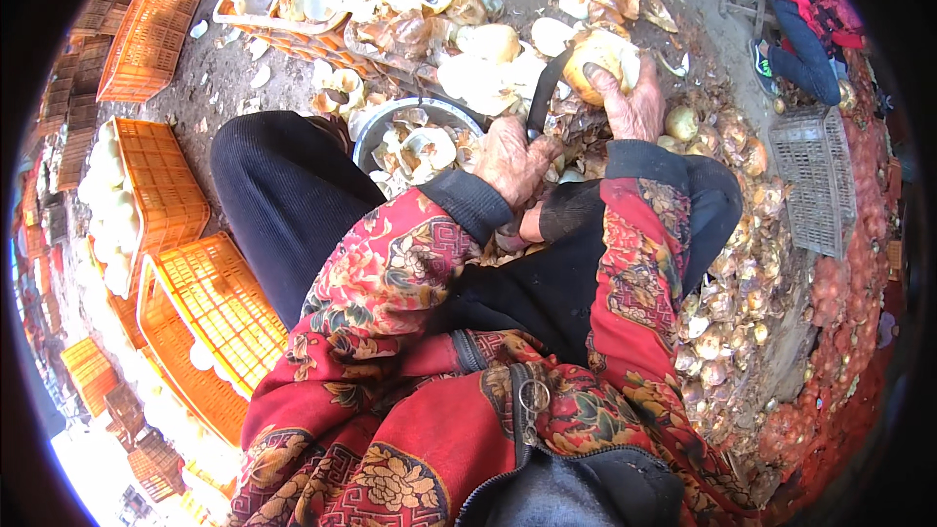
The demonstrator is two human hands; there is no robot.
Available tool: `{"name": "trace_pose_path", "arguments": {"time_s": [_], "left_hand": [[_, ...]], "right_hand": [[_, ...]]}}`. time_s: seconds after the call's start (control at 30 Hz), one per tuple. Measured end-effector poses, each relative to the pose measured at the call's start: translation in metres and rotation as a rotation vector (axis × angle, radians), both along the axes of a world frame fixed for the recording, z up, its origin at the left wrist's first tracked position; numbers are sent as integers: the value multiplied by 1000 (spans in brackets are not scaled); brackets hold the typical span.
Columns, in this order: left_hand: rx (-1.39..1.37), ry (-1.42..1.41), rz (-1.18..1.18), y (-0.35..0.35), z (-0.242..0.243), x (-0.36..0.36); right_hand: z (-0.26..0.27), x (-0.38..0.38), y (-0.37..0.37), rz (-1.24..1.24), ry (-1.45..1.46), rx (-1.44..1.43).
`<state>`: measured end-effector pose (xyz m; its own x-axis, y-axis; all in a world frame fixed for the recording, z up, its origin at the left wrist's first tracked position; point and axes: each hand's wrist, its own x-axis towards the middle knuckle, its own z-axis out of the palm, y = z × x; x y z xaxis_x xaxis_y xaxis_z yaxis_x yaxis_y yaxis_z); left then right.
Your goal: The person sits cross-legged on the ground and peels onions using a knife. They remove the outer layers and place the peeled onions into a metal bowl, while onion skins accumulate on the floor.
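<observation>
My left hand (516, 161) grips a knife (544, 91) by its handle, its dark blade angled up and away from me. Against the blade's far end lies a partly peeled onion (589, 66), yellow-brown on one side and pale on the other. My right hand (635, 104) holds this onion, thumb across its near side. Below the blade, dry skins cover the ground between my legs. A round metal basin (362, 143) with onion peel inside stands beside my left hand. Peeled onions (489, 42) lie just beyond the knife among loose skins.
An orange crate (293, 29) heaped with skins stands ahead. At left are more orange crates (172, 179), one holding white peeled onions (113, 197). Unpeeled onions (710, 348) spread along my right. Farther right are a grey crate (812, 179), red mesh sacks (842, 315) and another person (801, 36).
</observation>
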<state>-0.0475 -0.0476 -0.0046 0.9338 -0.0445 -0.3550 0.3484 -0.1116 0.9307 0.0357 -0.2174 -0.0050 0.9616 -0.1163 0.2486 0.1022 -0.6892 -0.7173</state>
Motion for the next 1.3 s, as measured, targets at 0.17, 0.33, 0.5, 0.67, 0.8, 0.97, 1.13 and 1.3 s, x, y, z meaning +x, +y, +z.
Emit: {"name": "trace_pose_path", "arguments": {"time_s": [0.17, 0.33, 0.5, 0.67, 0.8, 0.97, 1.13, 1.3], "left_hand": [[19, -44, -23, -17, 5, -24], [122, -170, -12, -14, -3, -27], [-67, 152, -196, -14, -22, -32], [467, 21, -376, 13, -2, -14], [215, -236, -42, 60, -2, 7], [435, -558, -191, 46, 24, 38], [653, -678, -315, 38, 23, 49], [723, -623, -273, 26, 6, 31]], "right_hand": [[-7, 9, -1, -219, 111, 200], [-4, 9, 9, -238, 120, 190], [-6, 15, 4, -293, 144, 260], [18, -1, 4, -231, 279, 392], [11, -1, -11, -108, 195, 406], [19, 1, -30, -53, 261, 448], [32, 3, -33, -74, 218, 422], [26, 5, -37, -99, 150, 397]]}}
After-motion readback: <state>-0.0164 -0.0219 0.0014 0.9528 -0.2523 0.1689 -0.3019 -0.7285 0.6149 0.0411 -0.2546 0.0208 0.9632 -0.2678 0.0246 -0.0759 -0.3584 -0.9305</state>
